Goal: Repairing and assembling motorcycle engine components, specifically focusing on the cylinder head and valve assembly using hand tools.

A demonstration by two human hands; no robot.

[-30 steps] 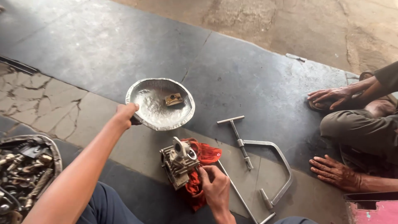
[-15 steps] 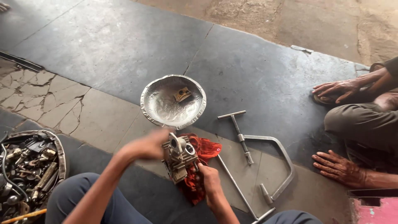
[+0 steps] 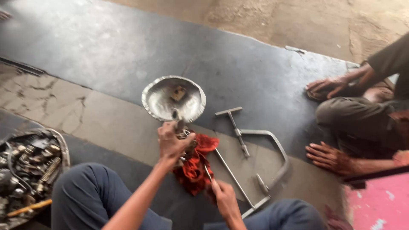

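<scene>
Left hand on lumpy metal part

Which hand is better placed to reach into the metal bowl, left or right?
Left, probably. The left hand grips the metal engine part just below the rim of the metal bowl. The right hand sits lower, at the red rag, farther from the bowl.

Single head-worn view, looking steeply down and forward from above the person's knees. The metal bowl sits near frame centre, close range (slightly motion-blurred). Beyond the bowl: grey mat, then bare ground. No second view to overlap.
</scene>
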